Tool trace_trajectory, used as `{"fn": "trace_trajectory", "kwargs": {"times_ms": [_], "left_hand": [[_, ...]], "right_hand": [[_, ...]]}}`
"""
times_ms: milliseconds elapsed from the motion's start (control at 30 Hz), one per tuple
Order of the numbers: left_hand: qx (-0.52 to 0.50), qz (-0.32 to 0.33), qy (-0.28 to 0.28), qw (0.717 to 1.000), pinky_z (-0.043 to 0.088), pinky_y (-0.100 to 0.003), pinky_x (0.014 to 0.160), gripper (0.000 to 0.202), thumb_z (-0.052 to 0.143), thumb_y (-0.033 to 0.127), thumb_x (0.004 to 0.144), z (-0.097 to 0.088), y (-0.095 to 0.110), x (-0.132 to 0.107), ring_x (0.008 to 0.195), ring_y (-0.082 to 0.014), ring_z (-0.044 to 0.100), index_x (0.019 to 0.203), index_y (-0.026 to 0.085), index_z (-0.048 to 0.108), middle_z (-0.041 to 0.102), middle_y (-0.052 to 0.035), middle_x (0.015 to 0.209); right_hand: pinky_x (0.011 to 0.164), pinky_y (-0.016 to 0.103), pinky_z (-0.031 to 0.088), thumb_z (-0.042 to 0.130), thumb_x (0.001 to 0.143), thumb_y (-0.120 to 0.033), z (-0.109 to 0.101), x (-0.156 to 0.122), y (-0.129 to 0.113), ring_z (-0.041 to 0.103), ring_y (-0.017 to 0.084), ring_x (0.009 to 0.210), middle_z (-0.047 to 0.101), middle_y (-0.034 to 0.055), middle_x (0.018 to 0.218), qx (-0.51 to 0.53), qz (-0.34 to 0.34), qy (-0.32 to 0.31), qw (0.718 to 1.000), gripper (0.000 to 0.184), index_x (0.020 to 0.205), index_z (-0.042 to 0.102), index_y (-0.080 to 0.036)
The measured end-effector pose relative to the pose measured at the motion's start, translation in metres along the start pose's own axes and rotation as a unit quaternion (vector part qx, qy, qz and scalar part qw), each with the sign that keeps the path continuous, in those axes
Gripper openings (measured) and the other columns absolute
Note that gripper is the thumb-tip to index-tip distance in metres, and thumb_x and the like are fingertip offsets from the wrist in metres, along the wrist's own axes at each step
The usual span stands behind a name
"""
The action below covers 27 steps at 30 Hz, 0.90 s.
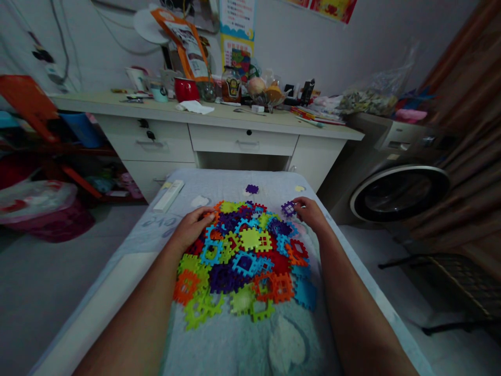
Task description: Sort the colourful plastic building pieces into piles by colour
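A heap of colourful plastic interlocking tiles (249, 239) lies on the cloth-covered table, some solid and some with window-like openings. At the heap's upper left edge, my left hand (194, 225) has its thumb and fingers closed on an orange tile (213, 218), partly covered by the fingers. Beyond the heap's upper right side, my right hand (310, 213) pinches a purple window tile (288, 209) at its right edge. A solid purple tile (252, 189) sits apart, farther back on the cloth. Near my forearms lie green tiles (201, 309) and blue tiles (305, 293).
A white oblong object (169, 195) rests at the table's far left. Behind stands a white desk (242, 121) with jars, a red cup (186, 90) and papers. To the right are a washing machine (399, 193) and a dark rack (462, 282); a pink bin (50, 222) is left.
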<state>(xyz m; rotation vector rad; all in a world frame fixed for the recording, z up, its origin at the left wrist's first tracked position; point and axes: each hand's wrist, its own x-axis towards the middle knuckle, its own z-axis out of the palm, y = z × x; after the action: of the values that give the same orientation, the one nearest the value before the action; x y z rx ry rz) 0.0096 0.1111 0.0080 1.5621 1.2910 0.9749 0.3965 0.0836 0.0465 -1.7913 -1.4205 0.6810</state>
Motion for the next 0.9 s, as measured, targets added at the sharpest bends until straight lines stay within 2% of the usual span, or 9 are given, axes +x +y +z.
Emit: {"fn": "trace_trajectory", "kwargs": {"times_ms": [200, 333, 500, 600, 700, 800, 900], "left_hand": [[0.003, 0.013, -0.002, 1.000, 0.049, -0.035, 0.086, 0.050, 0.065, 0.059, 0.072, 0.000, -0.001, 0.001, 0.091, -0.0230, 0.065, 0.105, 0.020, 0.069, 0.073, -0.0024, 0.097], [0.002, 0.014, -0.007, 1.000, 0.049, -0.035, 0.085, 0.047, 0.064, 0.055, 0.075, 0.000, -0.002, 0.001, 0.091, -0.0230, 0.065, 0.105, 0.019, 0.068, 0.072, -0.0035, 0.099], [0.005, 0.012, -0.001, 1.000, 0.050, -0.034, 0.084, 0.047, 0.064, 0.055, 0.075, 0.001, -0.003, 0.001, 0.090, -0.0233, 0.066, 0.106, 0.020, 0.068, 0.073, -0.0029, 0.097], [0.011, 0.011, 0.001, 1.000, 0.050, -0.035, 0.085, 0.048, 0.064, 0.055, 0.075, 0.001, -0.005, 0.001, 0.091, -0.0237, 0.066, 0.107, 0.020, 0.068, 0.073, -0.0034, 0.099], [0.010, 0.009, 0.003, 1.000, 0.050, -0.035, 0.085, 0.048, 0.063, 0.055, 0.076, 0.001, -0.006, 0.002, 0.091, -0.0235, 0.066, 0.107, 0.020, 0.068, 0.073, -0.0034, 0.100], [0.014, 0.006, -0.003, 1.000, 0.050, -0.034, 0.084, 0.047, 0.063, 0.055, 0.077, 0.000, -0.007, 0.002, 0.091, -0.0232, 0.066, 0.108, 0.020, 0.067, 0.073, -0.0030, 0.100], [0.024, 0.007, -0.006, 1.000, 0.049, -0.034, 0.085, 0.046, 0.062, 0.054, 0.077, 0.000, -0.007, 0.003, 0.093, -0.0234, 0.066, 0.109, 0.021, 0.067, 0.073, -0.0029, 0.103]], "right_hand": [[0.051, 0.022, 0.049, 0.054, 0.079, -0.016, 0.028, 0.011, -0.006, 0.059, 0.011, 0.054, 0.057, -0.0030, 0.067, 0.129, 0.038, -0.024, 0.991, 0.022, 0.101, 0.058, -0.017], [0.052, 0.022, 0.050, 0.058, 0.077, -0.010, 0.050, 0.037, -0.021, 0.060, 0.011, 0.053, 0.057, -0.0040, 0.061, 0.139, 0.049, -0.045, 0.988, 0.019, 0.095, 0.058, -0.016], [0.051, 0.021, 0.050, 0.059, 0.076, -0.005, 0.073, 0.069, -0.044, 0.058, 0.011, 0.050, 0.056, -0.0047, 0.055, 0.161, 0.084, -0.039, 0.983, 0.016, 0.087, 0.056, -0.016], [0.055, 0.022, 0.052, 0.059, 0.076, -0.003, 0.084, 0.078, -0.052, 0.060, 0.011, 0.055, 0.058, -0.0031, 0.060, 0.218, 0.098, -0.044, 0.970, 0.019, 0.089, 0.055, -0.016], [0.065, 0.024, 0.055, 0.061, 0.074, -0.003, 0.090, 0.078, -0.052, 0.065, 0.012, 0.066, 0.064, 0.0014, 0.076, 0.266, 0.080, -0.091, 0.956, 0.028, 0.098, 0.056, -0.016], [0.066, 0.022, 0.053, 0.061, 0.071, -0.003, 0.089, 0.074, -0.044, 0.062, 0.009, 0.068, 0.067, 0.0035, 0.093, 0.198, 0.051, -0.108, 0.973, 0.035, 0.103, 0.059, -0.016], [0.063, 0.019, 0.048, 0.061, 0.073, -0.007, 0.082, 0.068, -0.038, 0.058, 0.008, 0.067, 0.067, 0.0014, 0.089, 0.055, -0.005, -0.090, 0.994, 0.025, 0.096, 0.064, -0.016]]}}
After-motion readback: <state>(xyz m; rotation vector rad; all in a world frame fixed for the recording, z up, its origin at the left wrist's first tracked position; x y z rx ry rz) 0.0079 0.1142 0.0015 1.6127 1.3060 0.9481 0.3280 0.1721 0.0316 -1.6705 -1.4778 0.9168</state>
